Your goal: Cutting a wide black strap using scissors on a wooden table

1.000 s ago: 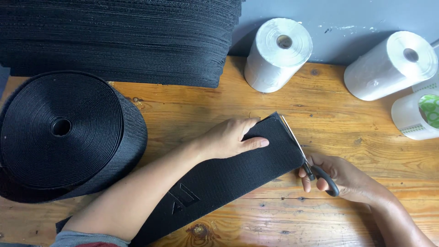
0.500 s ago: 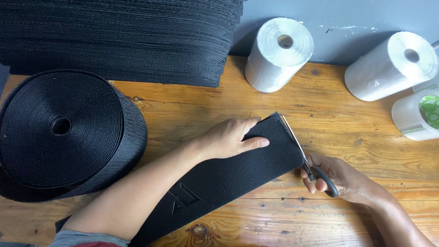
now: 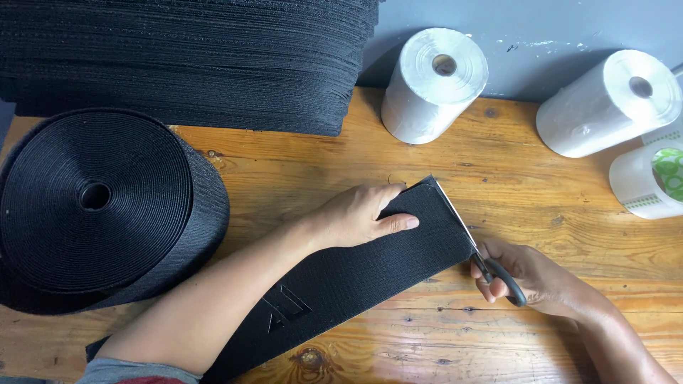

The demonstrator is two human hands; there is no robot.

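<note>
Little has changed over the last second: the left hand (image 3: pixel 359 217) stays flat on the wide black woven strap (image 3: pixel 356 274), its fingers (image 3: pixel 398 225) spread and pressing rather than gripping, and the strap has not shifted on the table (image 3: pixel 498 192). The right hand (image 3: pixel 530 277) has edged slightly, its fingers curled closed round the black handles of the scissors (image 3: pixel 491 267), whose thin blades lie along the strap's far end. The blades look nearly together, so the cut across the end seems close to complete.

The table is knotty varnished wood. A large black coil of the same webbing (image 3: pixel 99 206) sits at the left, a stack of cut black strips (image 3: pixel 185 64) behind it, and white plastic film rolls (image 3: pixel 434 85) stand against a grey wall (image 3: pixel 555 35).
</note>
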